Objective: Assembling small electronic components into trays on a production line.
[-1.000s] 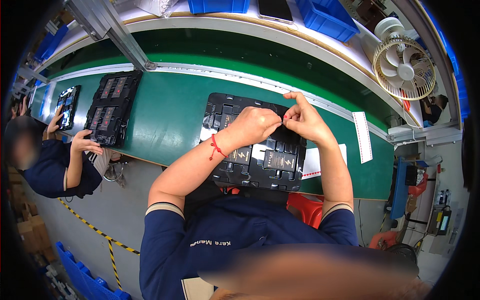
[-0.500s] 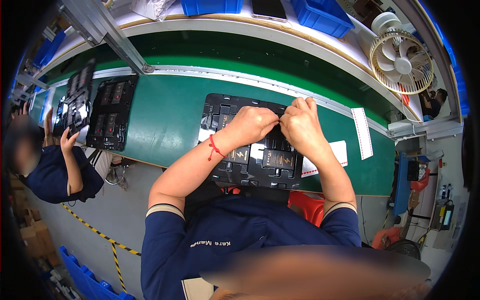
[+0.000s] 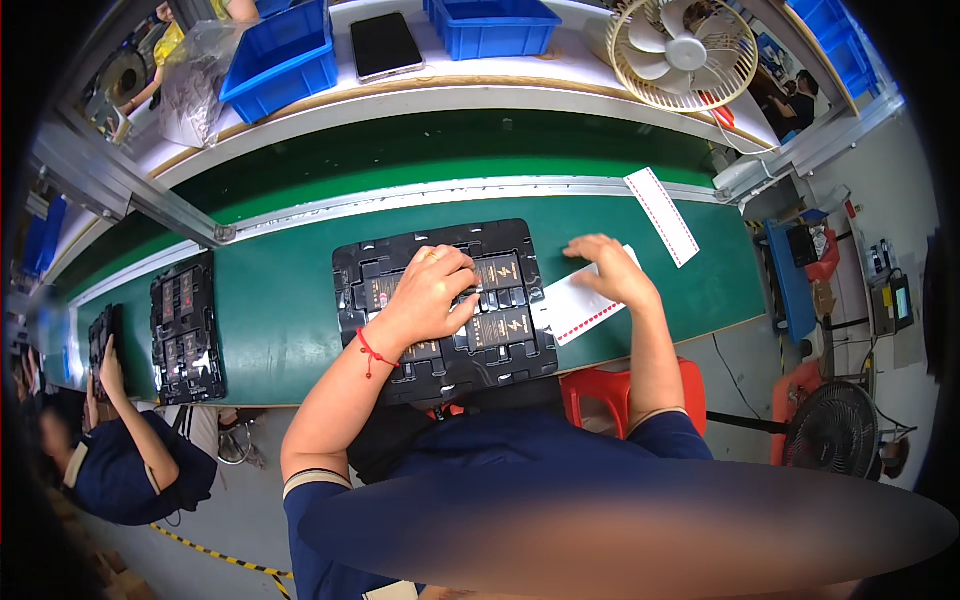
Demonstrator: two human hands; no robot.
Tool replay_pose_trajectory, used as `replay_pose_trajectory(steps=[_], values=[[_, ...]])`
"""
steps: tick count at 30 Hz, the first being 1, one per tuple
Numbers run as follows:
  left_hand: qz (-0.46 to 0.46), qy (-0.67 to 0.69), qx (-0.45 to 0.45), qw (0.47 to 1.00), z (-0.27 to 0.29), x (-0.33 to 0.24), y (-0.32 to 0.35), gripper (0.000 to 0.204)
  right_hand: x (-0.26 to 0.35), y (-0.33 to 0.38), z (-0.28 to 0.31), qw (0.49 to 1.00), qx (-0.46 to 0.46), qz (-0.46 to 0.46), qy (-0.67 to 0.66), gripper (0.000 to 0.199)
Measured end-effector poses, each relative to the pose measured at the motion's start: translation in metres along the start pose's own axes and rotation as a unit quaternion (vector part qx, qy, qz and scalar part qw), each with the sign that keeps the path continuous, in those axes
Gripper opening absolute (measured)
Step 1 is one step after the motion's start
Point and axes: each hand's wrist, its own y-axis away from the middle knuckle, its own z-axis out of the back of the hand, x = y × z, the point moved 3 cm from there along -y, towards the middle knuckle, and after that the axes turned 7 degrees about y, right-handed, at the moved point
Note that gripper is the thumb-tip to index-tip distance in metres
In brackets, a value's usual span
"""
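A black plastic tray (image 3: 480, 375) lies on the green bench, its recesses holding several flat black batteries (image 3: 503, 328) with gold print. My left hand (image 3: 432, 288) rests on the tray's middle, fingers apart and slightly bent over the batteries; part of the tray is hidden beneath it. To the right, my right hand (image 3: 612, 270) hovers at a white label sheet (image 3: 585, 312) edged with red marks. Its fingers are stretched out, with nothing seen between them. The sheet lies next to the tray's right edge, partly covered by this hand.
A second white strip (image 3: 662, 217) lies farther right on the green bench (image 3: 270, 300). Another filled black tray (image 3: 187, 330) stands at left, near a co-worker (image 3: 150, 450) handling a tray. The shelf above holds blue bins (image 3: 285, 60), a phone (image 3: 386, 46) and a fan (image 3: 685, 52).
My hands have parted from their meeting point above the tray. The left came down onto the batteries; the right moved to the label sheet. The view shifted, and the co-worker's tray was lowered.
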Motion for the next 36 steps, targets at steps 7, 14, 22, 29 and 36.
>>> replay_pose_trajectory(steps=[7, 14, 22, 29, 36], values=[[0.021, -0.011, -0.046, 0.999, 0.006, -0.001, -0.006, 0.016, -0.027, 0.035, -0.003, 0.976, 0.155, -0.141, 0.053, 0.027], [0.251, 0.213, -0.098, 0.939, 0.022, -0.012, -0.031, 0.026, -0.030, 0.023, 0.030, 0.716, -0.411, -0.168, -0.538, 0.027], [0.254, 0.539, -0.238, 0.767, -0.023, -0.002, -0.028, 0.086, 0.089, -0.037, -0.032, 0.492, -0.410, -0.157, -0.752, 0.040], [0.272, 0.436, -0.250, 0.820, -0.002, 0.011, -0.018, 0.087, 0.108, -0.026, 0.015, 0.842, -0.535, -0.038, -0.060, 0.051], [0.218, 0.431, -0.197, 0.853, -0.004, 0.015, -0.011, 0.081, 0.132, -0.066, 0.003, 0.961, -0.236, 0.136, 0.043, 0.047]])
